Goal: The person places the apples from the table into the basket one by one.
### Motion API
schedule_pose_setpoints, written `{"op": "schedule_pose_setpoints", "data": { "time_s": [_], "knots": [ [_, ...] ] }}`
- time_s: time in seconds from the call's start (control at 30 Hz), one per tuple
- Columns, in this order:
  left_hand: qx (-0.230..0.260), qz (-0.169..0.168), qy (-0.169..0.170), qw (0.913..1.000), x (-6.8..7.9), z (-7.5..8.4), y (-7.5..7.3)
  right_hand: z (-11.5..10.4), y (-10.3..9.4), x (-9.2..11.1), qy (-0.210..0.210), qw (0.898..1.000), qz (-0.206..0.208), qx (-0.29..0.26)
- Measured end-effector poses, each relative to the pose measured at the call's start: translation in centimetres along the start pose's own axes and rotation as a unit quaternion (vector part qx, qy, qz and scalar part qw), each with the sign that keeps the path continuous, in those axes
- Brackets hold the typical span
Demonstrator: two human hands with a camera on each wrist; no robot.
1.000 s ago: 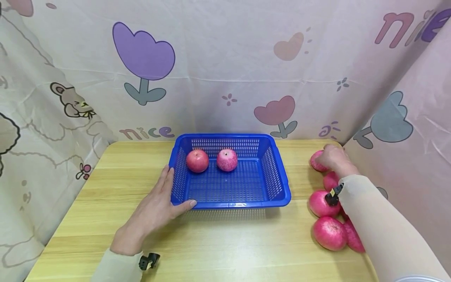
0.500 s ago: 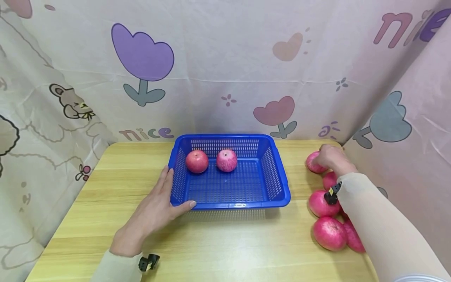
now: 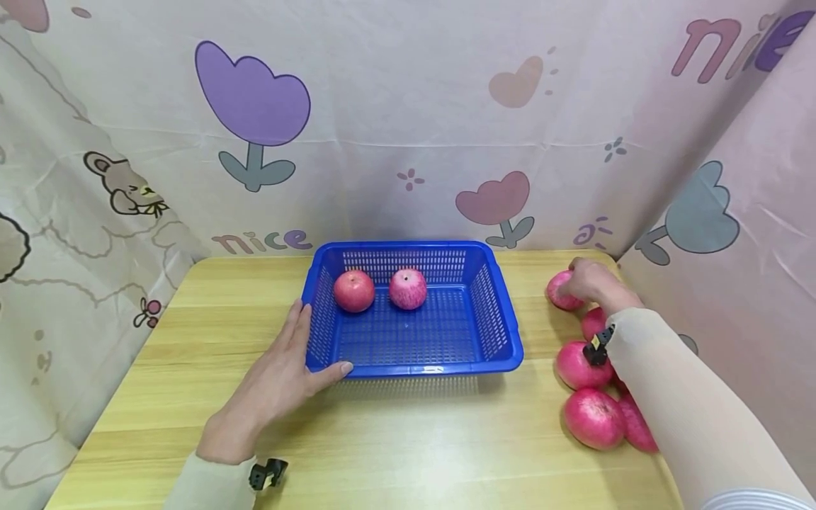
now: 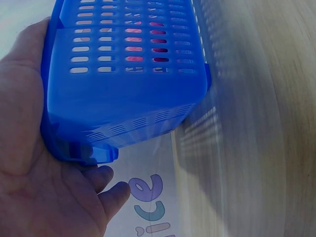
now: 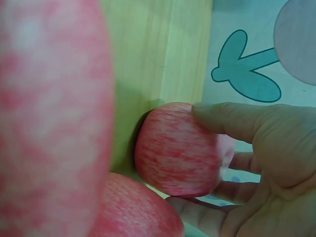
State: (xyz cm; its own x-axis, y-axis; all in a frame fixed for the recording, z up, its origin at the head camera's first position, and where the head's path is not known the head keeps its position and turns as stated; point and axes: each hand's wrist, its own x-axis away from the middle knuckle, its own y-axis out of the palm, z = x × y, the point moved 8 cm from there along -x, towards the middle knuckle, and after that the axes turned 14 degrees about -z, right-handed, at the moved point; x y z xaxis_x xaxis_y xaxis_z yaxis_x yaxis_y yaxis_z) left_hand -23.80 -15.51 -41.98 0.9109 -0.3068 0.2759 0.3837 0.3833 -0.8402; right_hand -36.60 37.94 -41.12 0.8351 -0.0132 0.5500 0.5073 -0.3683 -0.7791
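My right hand grips a pink-red apple at the back right of the table. In the right wrist view the thumb and fingers curl round that apple, which is close to or on the tabletop. My left hand rests against the near left corner of a blue plastic basket, its thumb along the front rim and its fingers straight along the left side. Inside the basket sit two apples, a red one and a streaked pink one.
Several more apples lie close together at the right, among them a large front one and one behind it; my right forearm partly covers them. The basket stands on a wooden table. Patterned cloth hangs behind and on both sides.
My right hand and its apple have shifted slightly left. My left hand stays at the basket's corner. The head view has shifted a little.
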Motion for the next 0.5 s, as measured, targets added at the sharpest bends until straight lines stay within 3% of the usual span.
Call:
{"op": "schedule_pose_setpoints", "data": {
  "time_s": [0.5],
  "knots": [
    [-0.002, -0.002, -0.003, 1.0, -0.01, 0.04, -0.03, -0.48, 0.29, 0.12, -0.016, 1.0, 0.013, 0.002]
  ]
}}
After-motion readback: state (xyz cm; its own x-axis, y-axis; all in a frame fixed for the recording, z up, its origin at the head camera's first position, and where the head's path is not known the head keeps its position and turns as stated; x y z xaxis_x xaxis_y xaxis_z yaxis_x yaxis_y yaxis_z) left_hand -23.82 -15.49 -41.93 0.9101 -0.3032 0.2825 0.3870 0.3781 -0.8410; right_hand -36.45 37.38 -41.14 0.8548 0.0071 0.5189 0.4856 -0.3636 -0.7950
